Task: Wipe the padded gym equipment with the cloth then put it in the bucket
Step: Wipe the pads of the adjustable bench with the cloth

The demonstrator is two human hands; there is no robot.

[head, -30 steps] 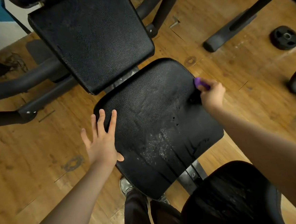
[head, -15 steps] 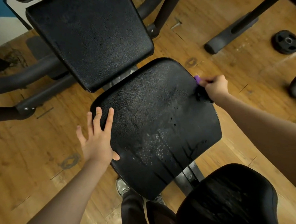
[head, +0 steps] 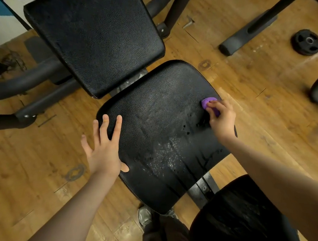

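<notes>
The person stands over a black padded seat with a padded backrest just beyond it. The right hand is at the seat's far right edge, its fingers curled round a bunched purple cloth and pressing it onto the vinyl. The left hand lies flat on the seat's left edge, fingers spread and straight, holding nothing — it looks to be steadying the pad.

The step in hand seems to be wiping the seat. A patch of foamy droplets and dark wet streaks sits in the middle and runs toward the near edge, so most of the surface likely needs passes yet. To do it well, the cloth should sweep in overlapping strokes from the right edge across to the left, then down toward the near lip, so the liquid is gathered rather than pushed onto the wooden floor. Opening the cloth out a little would cover more vinyl per pass. The left hand will need to lift when the cloth reaches its side.

A dark round container at the lower right may be the bucket — the view does not make that certain.
</notes>
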